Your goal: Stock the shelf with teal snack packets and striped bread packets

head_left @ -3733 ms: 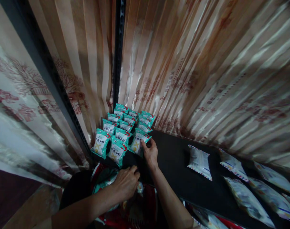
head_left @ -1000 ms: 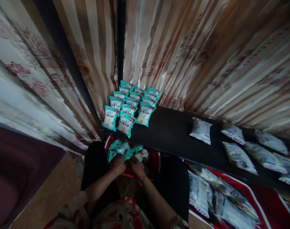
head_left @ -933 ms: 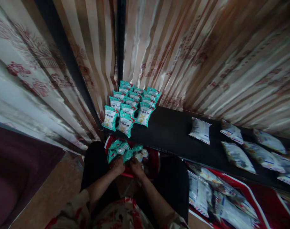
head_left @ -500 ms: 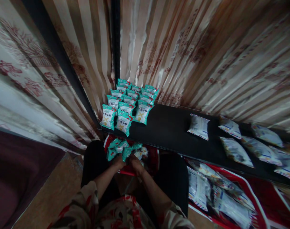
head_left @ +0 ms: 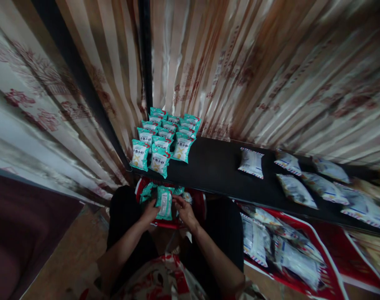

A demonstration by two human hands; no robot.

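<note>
A teal and white snack bag (head_left: 164, 203) is held up over a red basket (head_left: 202, 204) between my knees, its back panel facing me. My left hand (head_left: 150, 211) grips its left edge. At the bag's upper right edge, the fingers of my right hand (head_left: 184, 209) are closed on it. More teal bags (head_left: 147, 191) lie in the basket, partly hidden behind the held one. Beyond the basket, several matching teal bags (head_left: 160, 161) stand upright in rows on a black shelf (head_left: 215, 162).
Clear and white snack bags (head_left: 251, 162) lie along the shelf to the right. Below it, a second red basket (head_left: 329, 254) holds more of these. Patterned curtains (head_left: 190, 62) hang behind the shelf and on the left, with a dark post (head_left: 145, 54) at the corner.
Both hands have lifted a teal bag slightly from the basket and it now faces me, upright. My right hand has shifted right and turned. The view has swung slightly right.
</note>
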